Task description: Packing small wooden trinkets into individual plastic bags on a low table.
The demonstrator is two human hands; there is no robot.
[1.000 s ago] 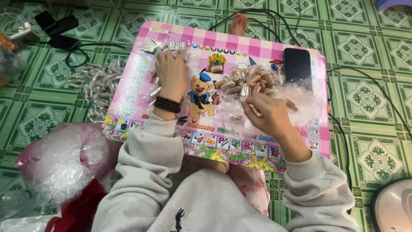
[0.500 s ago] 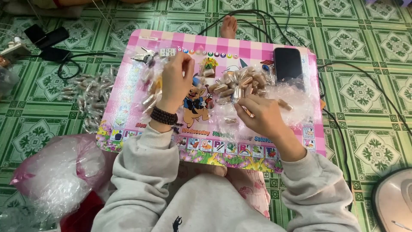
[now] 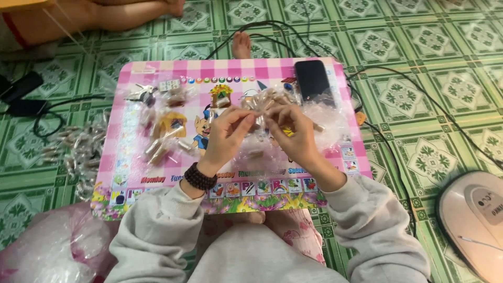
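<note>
- Left hand (image 3: 226,131) and right hand (image 3: 293,128) drawn together over the middle of the pink lap table (image 3: 335,162), fingertips of both pinching one small wrapped piece (image 3: 258,118) between them.
- Piece held just above the tabletop, in the gap between the two thumbs; long axis seemingly running side to side, one end toward each hand (too small and blurred to say which end is which).
- Loose heap of wrapped pieces (image 3: 272,99) just beyond the fingertips, spilling from a clear plastic bag (image 3: 327,123) on the right-hand side; finished pieces (image 3: 162,144) scattered out past the left hand.
- Could slip: a thin pinch on slick film, so a twist or tug may pop the piece free and drop it into the heap, lost among its like.
- Could tear: pulling both ends apart too hard may split the wrapper.
- Black phone (image 3: 313,81) lying beyond the right hand, near the heap; a wide sweep of that hand could knock it.
</note>
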